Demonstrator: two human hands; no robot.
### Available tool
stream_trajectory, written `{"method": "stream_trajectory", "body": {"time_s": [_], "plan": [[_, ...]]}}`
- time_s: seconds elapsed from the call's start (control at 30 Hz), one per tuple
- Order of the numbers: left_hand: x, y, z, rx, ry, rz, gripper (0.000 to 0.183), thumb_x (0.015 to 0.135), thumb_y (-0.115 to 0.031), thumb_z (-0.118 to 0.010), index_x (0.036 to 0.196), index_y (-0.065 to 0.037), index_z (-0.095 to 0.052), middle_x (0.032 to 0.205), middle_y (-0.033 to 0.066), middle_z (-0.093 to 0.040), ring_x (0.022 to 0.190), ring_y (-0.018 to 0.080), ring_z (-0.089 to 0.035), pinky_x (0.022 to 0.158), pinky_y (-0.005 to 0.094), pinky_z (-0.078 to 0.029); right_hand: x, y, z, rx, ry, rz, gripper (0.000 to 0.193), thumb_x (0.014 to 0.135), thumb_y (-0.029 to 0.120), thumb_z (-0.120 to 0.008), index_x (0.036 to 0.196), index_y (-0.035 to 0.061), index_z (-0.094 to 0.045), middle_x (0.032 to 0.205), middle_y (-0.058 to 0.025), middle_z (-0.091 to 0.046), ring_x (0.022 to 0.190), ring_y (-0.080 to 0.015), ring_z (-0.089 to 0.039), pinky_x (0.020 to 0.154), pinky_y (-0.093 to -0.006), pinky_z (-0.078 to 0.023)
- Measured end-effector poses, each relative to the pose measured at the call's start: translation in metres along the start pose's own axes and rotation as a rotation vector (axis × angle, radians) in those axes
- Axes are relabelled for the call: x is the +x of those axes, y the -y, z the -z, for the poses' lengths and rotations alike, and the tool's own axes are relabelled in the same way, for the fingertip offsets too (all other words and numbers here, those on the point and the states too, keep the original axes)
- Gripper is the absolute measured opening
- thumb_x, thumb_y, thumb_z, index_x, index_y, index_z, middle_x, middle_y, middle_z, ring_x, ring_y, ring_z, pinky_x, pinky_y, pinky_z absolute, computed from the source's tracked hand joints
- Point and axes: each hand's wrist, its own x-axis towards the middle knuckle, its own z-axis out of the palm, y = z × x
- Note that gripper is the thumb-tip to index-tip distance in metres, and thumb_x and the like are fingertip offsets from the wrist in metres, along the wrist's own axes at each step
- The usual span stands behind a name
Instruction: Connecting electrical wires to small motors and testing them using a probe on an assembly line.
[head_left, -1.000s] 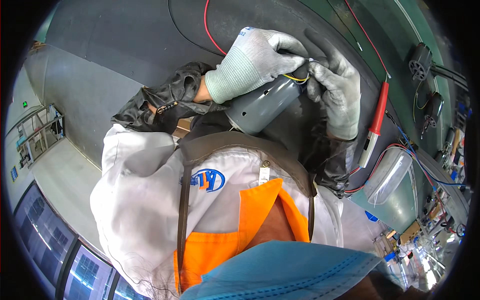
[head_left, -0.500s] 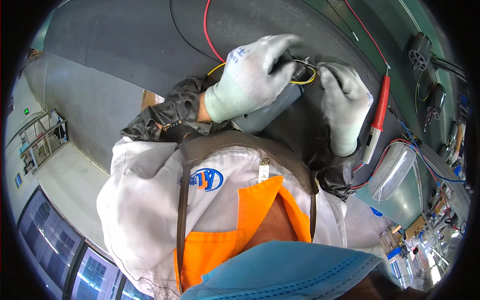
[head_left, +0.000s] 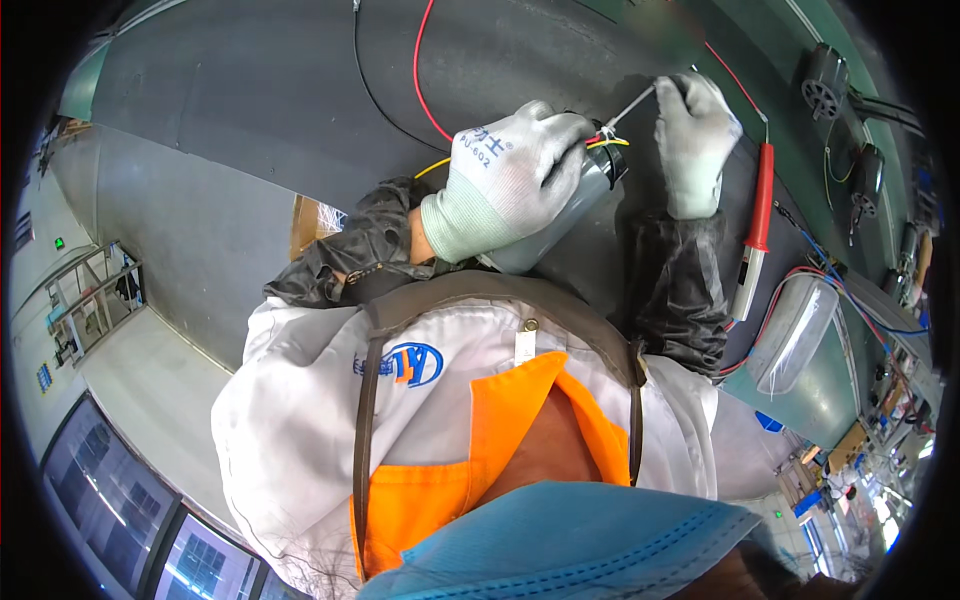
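A grey cylindrical motor (head_left: pixel 545 240) with a black end lies on the dark worktop in front of me. My gloved left hand (head_left: pixel 515 185) is closed over its far end, fingers and thumb gripping the wires there. A yellow wire (head_left: pixel 610 143) and a bit of red show at those fingertips. Around the wires sits a thin white cable tie (head_left: pixel 632 106), its tail stretched up to the right. The tip of that tail is pinched in my gloved right hand (head_left: pixel 692 145), which is apart from the motor.
To the right lies a red-and-white test probe (head_left: pixel 763 200) with a red lead. Beyond are black motors (head_left: pixel 825 85) and a clear-wrapped grey block (head_left: pixel 797 335). Red (head_left: pixel 420 80) and black (head_left: pixel 365 85) leads cross the worktop. A cardboard box (head_left: pixel 305 230) is by my left sleeve.
My right hand has moved up and away from the motor, drawing the cable tie's tail out straight. The left hand stays at the motor's end, shifted slightly.
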Motion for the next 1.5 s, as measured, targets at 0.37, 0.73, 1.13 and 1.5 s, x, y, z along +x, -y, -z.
{"method": "stream_trajectory", "body": {"time_s": [0.37, 0.73, 1.13, 1.5], "plan": [[0.007, 0.012, -0.009, 0.149, 0.086, -0.057, 0.018, 0.09, -0.02, -0.073, 0.105, -0.01, -0.074, 0.087, 0.0123, -0.073, 0.074, 0.0308, -0.072, 0.062, 0.0364, -0.056, -0.055, -0.007, 0.026, 0.871, 0.479, -0.336, 0.04, 0.095, 0.006, -0.068, 0.132, -0.0056, -0.063, 0.121, -0.0099, -0.07, 0.113, -0.02, -0.066, 0.1, -0.0297, -0.051], [0.01, 0.007, 0.001, 0.211, -0.035, -0.156, 0.017, 0.083, -0.019, -0.077, 0.096, -0.009, -0.073, 0.085, 0.012, -0.069, 0.071, 0.031, -0.068, 0.063, 0.0405, -0.055, -0.092, 0.052, 0.024, -0.064, 0.298, 0.154, 0.06, 0.082, -0.005, -0.052, 0.142, -0.0007, -0.052, 0.124, -0.0252, -0.062, 0.113, -0.0453, -0.058, 0.101, -0.0507, -0.047], [-0.001, 0.023, -0.024, 0.02, 0.082, -0.124, 0.018, 0.091, -0.032, -0.064, 0.096, -0.014, -0.068, 0.074, 0.0097, -0.069, 0.066, 0.0335, -0.069, 0.055, 0.0444, -0.052, -0.056, 0.027, 0.031, 0.616, 0.342, -0.213, 0.034, 0.099, 0.015, -0.068, 0.123, -0.009, -0.068, 0.12, -0.0142, -0.07, 0.106, -0.0163, -0.065, 0.093, -0.0277, -0.05], [0.015, 0.02, -0.012, 0.287, 0.301, -0.452, 0.017, 0.087, -0.027, -0.063, 0.094, -0.012, -0.062, 0.065, 0.0048, -0.062, 0.06, 0.0274, -0.068, 0.05, 0.0392, -0.05, -0.039, 0.036, 0.031, 1.118, 0.366, -0.395, 0.047, 0.104, 0.029, -0.06, 0.123, -0.0148, -0.06, 0.066, -0.0039, -0.056, 0.047, -0.0052, -0.041, 0.046, -0.02, -0.031]]}}
